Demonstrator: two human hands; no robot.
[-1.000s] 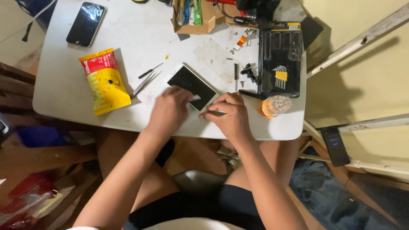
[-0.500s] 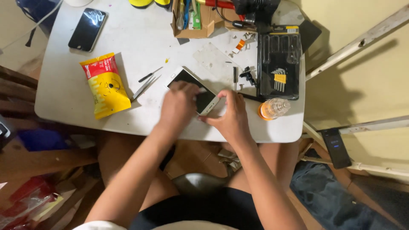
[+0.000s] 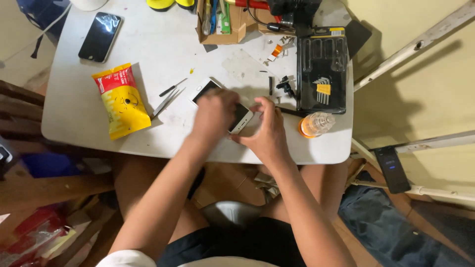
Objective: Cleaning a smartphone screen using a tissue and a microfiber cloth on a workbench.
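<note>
A white-framed smartphone (image 3: 240,114) with a dark screen lies near the front of the grey-white table (image 3: 158,49). My left hand (image 3: 213,112) rests on top of it and covers most of the screen. My right hand (image 3: 267,129) grips the phone's lower right corner, fingers curled at its edge. Both hands look slightly blurred. A pair of tweezers (image 3: 166,101) and a small dark screwdriver (image 3: 172,88) lie just left of the phone.
A yellow and red snack bag (image 3: 121,100) lies at the left. A black phone (image 3: 100,37) sits at the far left corner. A black tool tray (image 3: 321,74), a small clear bottle (image 3: 316,123) and a cardboard box of tools (image 3: 220,22) stand right and behind.
The view has shifted, so everything appears lower in the frame. My left hand has slid further over the phone's screen, and my right hand has moved to its lower right corner.
</note>
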